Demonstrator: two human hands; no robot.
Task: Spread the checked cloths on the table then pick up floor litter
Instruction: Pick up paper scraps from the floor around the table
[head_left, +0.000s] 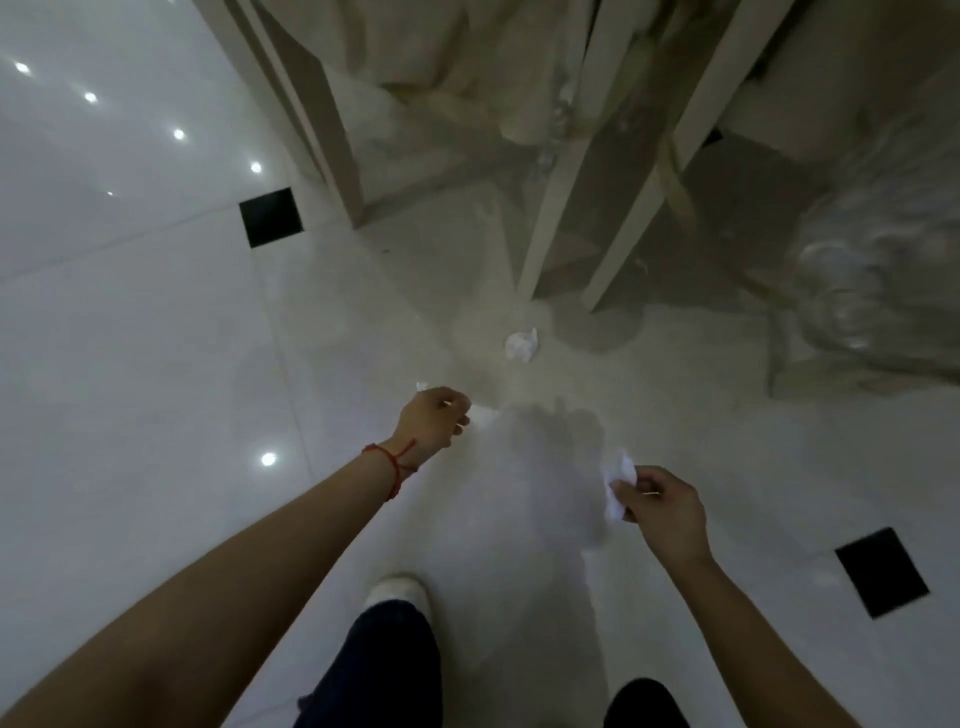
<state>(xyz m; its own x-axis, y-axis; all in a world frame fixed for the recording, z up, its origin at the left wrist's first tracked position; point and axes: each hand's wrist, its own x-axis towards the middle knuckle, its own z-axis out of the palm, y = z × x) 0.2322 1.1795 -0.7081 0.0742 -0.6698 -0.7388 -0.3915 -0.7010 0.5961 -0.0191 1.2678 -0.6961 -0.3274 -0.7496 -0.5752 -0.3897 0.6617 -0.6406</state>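
I look down at a glossy white tiled floor (156, 364). A crumpled white paper (521, 345) lies on it near the table legs, a little ahead of both hands. My left hand (431, 418), with a red string at the wrist, grips a white scrap (484, 414) that sticks out on its right side. My right hand (662, 506) pinches another crumpled white paper (619, 480) at its left side. The checked cloths are not in view.
Pale table legs (550, 208) stand ahead, with plastic-wrapped furniture (872, 291) at the right. Black inset tiles (270, 217) mark the floor at upper left and lower right (881, 571). My feet (397, 592) are below the hands.
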